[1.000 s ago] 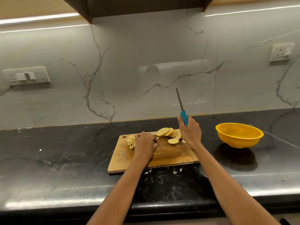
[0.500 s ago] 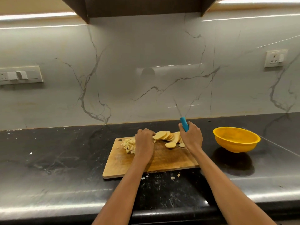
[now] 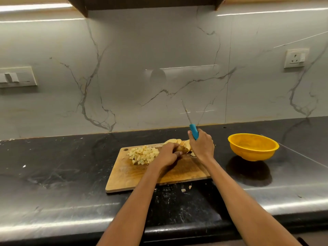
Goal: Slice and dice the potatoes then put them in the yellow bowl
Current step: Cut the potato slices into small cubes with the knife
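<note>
The potato slices [image 3: 179,143] lie fanned at the far right of the wooden cutting board [image 3: 134,173], pale rounds overlapping one another, and to their left sits a heap of diced potato [image 3: 142,155] already cut small. I judge the slices to be light, firm and wet on their cut faces, so they will likely slide against each other under the blade; the sound place to hold them is from above and at the near edge, fingertips tucked back from the cutting line. My left hand [image 3: 167,154] is curled over the near end of the slices, fingers bent round a few of them and gathering them toward the middle of the board, with the dice just beside my knuckles on the left. My right hand [image 3: 202,145] is wrapped tight round the blue handle of the knife [image 3: 190,121], just beside the slices on their right, the blade raised and pointing up and away, clear of the board and of my other fingers. The yellow bowl [image 3: 253,148] stands on the black counter [image 3: 53,166] to the right, apart from the board, and I can see no potato in it. A couple of stray bits [image 3: 185,189] lie on the counter just off the board's near edge.
</note>
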A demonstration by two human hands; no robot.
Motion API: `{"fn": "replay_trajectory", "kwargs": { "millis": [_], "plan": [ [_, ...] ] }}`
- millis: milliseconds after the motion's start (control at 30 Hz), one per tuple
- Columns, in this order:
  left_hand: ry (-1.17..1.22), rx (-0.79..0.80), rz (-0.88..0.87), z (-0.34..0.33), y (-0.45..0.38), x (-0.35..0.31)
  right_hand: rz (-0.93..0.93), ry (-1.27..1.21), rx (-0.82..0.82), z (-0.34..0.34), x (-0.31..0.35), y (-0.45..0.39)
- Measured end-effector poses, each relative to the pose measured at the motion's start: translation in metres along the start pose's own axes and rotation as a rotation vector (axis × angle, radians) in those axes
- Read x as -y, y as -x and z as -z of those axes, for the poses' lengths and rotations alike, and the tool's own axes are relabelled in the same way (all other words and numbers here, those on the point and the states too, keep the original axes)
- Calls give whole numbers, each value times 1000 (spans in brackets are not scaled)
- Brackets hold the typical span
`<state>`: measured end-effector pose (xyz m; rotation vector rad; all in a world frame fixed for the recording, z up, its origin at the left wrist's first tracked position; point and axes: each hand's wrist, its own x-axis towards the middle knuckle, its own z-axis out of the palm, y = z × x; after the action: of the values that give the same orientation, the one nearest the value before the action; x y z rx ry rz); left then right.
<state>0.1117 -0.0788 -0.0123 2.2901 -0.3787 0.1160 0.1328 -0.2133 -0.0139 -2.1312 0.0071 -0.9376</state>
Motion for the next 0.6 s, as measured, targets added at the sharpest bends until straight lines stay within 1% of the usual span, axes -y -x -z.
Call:
{"fn": "replay_trajectory", "kwargs": {
  "millis": [133, 300, 467, 600],
  "plan": [
    [5, -27, -5, 5, 3, 1, -43, -32, 29, 1, -1, 2],
    [-93, -65, -90, 8, 13, 4, -92, -84, 65, 4, 2, 2],
    [6, -230, -108, 8, 22, 10, -97, -97, 97, 8, 10, 7],
    [52, -202, -100, 3, 28, 9, -102, -118, 155, 16, 19, 19]
  ]
}}
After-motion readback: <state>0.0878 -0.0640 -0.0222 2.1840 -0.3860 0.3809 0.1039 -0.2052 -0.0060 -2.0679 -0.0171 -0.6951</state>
